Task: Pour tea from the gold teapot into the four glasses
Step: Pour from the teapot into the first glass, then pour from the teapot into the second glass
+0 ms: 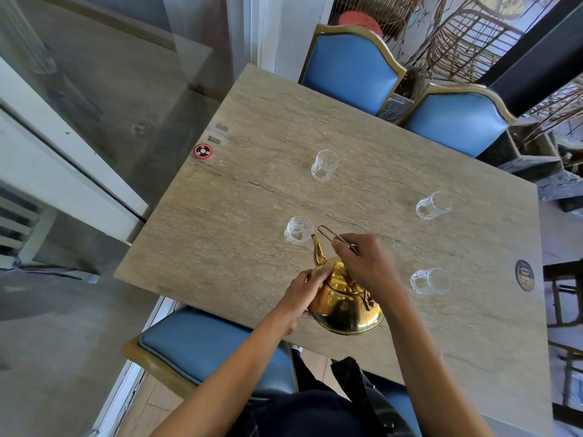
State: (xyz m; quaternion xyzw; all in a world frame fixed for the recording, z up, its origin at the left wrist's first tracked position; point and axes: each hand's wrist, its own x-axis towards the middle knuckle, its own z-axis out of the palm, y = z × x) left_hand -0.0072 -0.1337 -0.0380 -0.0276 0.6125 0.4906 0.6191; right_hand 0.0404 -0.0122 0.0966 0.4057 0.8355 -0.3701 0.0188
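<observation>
A shiny gold teapot (347, 307) hangs tilted above the near part of the stone table (220, 222), its spout tip right at the rim of the near-left glass (298, 231). My right hand (362, 263) is closed around the teapot's wire handle. My left hand (310, 290) presses on the lid and the pot's left side. Three other clear glasses stand apart: far-centre glass (324, 165), far-right glass (429, 205), near-right glass (428, 281). All look clear; no liquid is visible in them.
A red and black round button (203, 152) lies at the table's left edge, and a dark round badge (524, 275) near the right edge. Two blue chairs (351, 69) stand at the far side, another blue chair (202, 345) at my near left. A glass partition runs along the left.
</observation>
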